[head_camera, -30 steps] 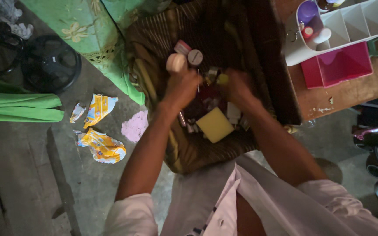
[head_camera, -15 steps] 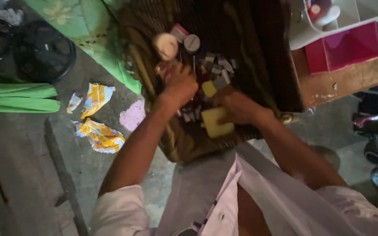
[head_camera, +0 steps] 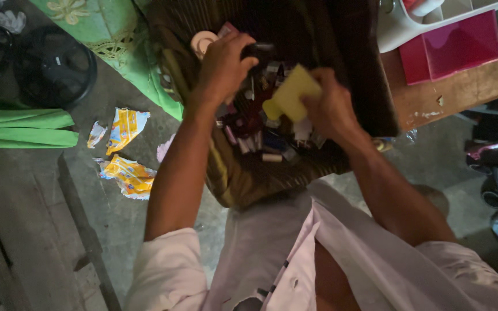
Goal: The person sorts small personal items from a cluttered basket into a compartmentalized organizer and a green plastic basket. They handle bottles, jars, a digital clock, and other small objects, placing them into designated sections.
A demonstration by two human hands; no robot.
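At the left of the frame, yellow wrappers (head_camera: 123,151) lie torn on the floor, below folded green cloth (head_camera: 24,128). At centre, the left hand (head_camera: 224,64) has its grip closed around a small dark object (head_camera: 259,50), too blurred to name. Just right, the right hand (head_camera: 331,109) pinches a yellow sponge (head_camera: 290,98) above a brown striped cloth (head_camera: 295,34) strewn with small spools and bottles (head_camera: 266,141). The sorting looks mid-way: many pieces remain loose, while the pink tray (head_camera: 462,49) at upper right shows nothing inside.
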